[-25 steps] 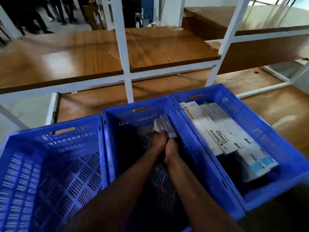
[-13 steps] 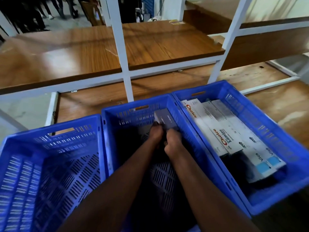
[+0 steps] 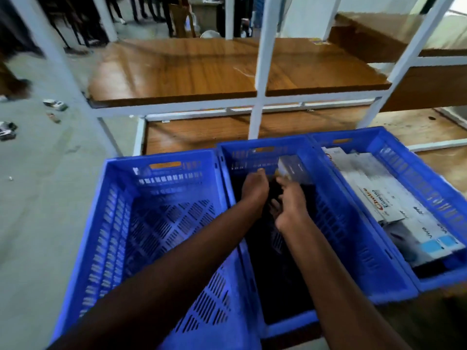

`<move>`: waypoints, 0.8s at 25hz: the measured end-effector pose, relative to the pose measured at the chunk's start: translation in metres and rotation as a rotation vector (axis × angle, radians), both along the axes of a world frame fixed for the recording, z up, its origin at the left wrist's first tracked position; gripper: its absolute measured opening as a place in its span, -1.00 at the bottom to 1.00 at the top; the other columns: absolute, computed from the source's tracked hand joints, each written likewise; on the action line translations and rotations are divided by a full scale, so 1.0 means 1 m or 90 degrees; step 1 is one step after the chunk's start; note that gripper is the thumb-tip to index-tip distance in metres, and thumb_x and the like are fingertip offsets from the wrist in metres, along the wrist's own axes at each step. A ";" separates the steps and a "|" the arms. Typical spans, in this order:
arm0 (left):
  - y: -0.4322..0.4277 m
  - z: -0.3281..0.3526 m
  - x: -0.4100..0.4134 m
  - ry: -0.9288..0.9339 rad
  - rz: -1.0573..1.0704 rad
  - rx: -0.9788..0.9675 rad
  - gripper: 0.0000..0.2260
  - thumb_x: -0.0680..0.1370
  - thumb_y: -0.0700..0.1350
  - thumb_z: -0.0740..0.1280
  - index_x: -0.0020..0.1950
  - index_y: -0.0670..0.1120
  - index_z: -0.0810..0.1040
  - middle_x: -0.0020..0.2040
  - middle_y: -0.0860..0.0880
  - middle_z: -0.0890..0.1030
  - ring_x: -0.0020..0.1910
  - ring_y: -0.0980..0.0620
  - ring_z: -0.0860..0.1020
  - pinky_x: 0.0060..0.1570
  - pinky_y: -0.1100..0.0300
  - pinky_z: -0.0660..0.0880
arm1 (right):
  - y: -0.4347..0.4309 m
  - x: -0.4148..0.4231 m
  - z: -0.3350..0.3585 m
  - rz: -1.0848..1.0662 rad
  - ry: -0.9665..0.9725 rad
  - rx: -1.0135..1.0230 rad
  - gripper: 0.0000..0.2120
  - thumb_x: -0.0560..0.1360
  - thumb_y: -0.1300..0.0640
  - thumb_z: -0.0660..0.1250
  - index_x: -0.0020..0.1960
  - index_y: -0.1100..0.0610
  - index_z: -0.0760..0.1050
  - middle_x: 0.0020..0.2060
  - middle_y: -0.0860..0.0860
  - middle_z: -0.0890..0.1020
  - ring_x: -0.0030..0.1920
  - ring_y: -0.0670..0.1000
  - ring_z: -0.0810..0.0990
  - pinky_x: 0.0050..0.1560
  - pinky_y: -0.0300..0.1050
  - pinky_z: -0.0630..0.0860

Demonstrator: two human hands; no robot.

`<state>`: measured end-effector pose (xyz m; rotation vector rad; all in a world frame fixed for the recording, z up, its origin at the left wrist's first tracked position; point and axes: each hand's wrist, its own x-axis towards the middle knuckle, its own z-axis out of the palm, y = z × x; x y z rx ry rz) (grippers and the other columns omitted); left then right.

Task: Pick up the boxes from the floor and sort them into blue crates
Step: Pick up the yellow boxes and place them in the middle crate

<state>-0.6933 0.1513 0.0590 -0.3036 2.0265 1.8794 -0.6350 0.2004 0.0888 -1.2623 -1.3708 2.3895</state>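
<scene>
Three blue crates stand side by side on a low wooden shelf. The left crate (image 3: 161,223) holds nothing. In the middle crate (image 3: 336,223) a grey box (image 3: 293,169) leans in the far right corner. Both my hands reach into this crate. My left hand (image 3: 254,190) hangs just left of the box, its fingers loosely curled with nothing seen in them. The fingertips of my right hand (image 3: 290,203) touch the lower end of the grey box. The right crate (image 3: 429,188) holds several long white boxes (image 3: 391,205).
A white metal rack post (image 3: 260,79) rises behind the middle crate, under a wooden shelf board (image 3: 202,69). Small boxes (image 3: 54,104) lie scattered on the grey floor at far left. People's legs (image 3: 75,24) show at the back left.
My hands have drawn apart and back from the grey box, which now leans in the crate corner. The view has swung left, showing more floor.
</scene>
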 end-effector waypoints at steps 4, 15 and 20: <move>-0.089 0.049 0.038 0.092 0.072 0.102 -0.66 0.68 0.13 0.19 -0.12 -0.06 0.56 0.08 -0.17 0.71 0.15 -0.22 0.67 0.28 -0.24 0.59 | -0.071 0.026 0.039 0.036 0.128 0.183 -0.84 0.52 0.17 0.34 0.08 0.00 0.55 0.07 0.06 0.64 0.03 0.03 0.64 0.10 0.03 0.57; -0.376 0.066 0.285 0.217 0.662 0.092 -0.74 0.76 -0.09 0.18 0.28 -0.13 0.64 0.27 -0.08 0.70 0.20 -0.16 0.70 0.11 -0.10 0.64 | -0.352 0.154 0.063 0.675 0.389 0.137 -0.49 0.59 0.48 0.19 0.20 -0.10 0.57 0.19 -0.24 0.63 0.29 -0.12 0.62 0.32 -0.07 0.57; -0.468 0.031 0.441 0.174 0.952 0.062 -0.76 0.76 -0.06 0.20 0.25 -0.06 0.65 0.22 -0.04 0.72 0.17 -0.11 0.72 0.17 -0.17 0.65 | -0.472 0.272 0.024 0.982 0.347 0.103 -0.70 0.63 0.26 0.35 0.22 -0.11 0.60 0.17 -0.21 0.67 0.08 -0.18 0.67 0.33 0.15 0.60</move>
